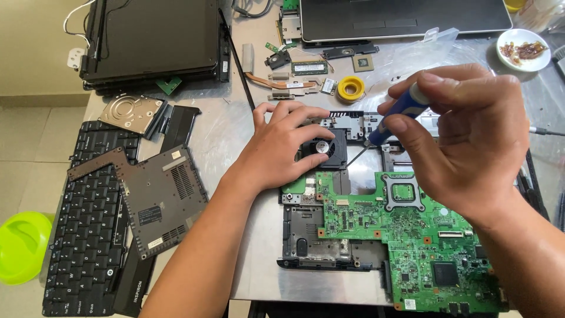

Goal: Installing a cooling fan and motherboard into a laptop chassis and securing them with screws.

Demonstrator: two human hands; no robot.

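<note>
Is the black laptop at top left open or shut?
Shut. The laptop lies flat on the table with its lid down; neither screen nor keys show. A loose keyboard lies apart, nearer the camera.

Bare desk (226, 132) lies open left of the left fingers (282, 112); ahead of them, a yellow tape roll (351, 89) and heat pipe (276, 82) crowd the way.

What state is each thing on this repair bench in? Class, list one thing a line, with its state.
left hand: flat on the cooling fan, steadying it
right hand: gripping the screwdriver
screwdriver: blue handle, tip angled down beside the fan
cooling fan: seated at the board's top edge
green motherboard: bare, processor socket empty
keyboard: detached, lying flat
grey base cover: removed, resting on the keyboard
hard drive: taken out
black laptop: closed
</note>
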